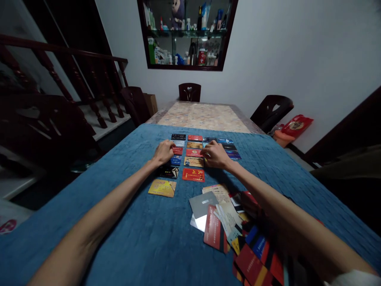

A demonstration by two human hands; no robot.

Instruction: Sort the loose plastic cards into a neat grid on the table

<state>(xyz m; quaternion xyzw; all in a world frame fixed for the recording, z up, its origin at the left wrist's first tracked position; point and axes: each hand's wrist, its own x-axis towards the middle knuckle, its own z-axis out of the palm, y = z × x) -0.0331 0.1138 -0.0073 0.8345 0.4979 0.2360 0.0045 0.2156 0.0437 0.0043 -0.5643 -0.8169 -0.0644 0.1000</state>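
Observation:
Several bank-style cards lie in rows and columns on the blue cloth. My left hand (163, 152), fingers bent and closed, rests at the left column, over the left ends of a red card (177, 151) and a blue card (176, 160). My right hand (215, 155) is closed, its fingertips down by the right edge of another red card (193, 153); what lies under its fingers is hidden. Nearer to me are a tan card (193, 161), a red-and-gold card (193, 174), a black card (168, 172) and a yellow card (162, 188).
A loose, overlapping heap of cards (215, 230) lies below my right forearm, which hides part of it. The blue cloth (143, 238) covers the near table; a patterned tabletop (202, 115) shows beyond. Dark chairs (189, 92) stand around, with a railing (65, 53) at left.

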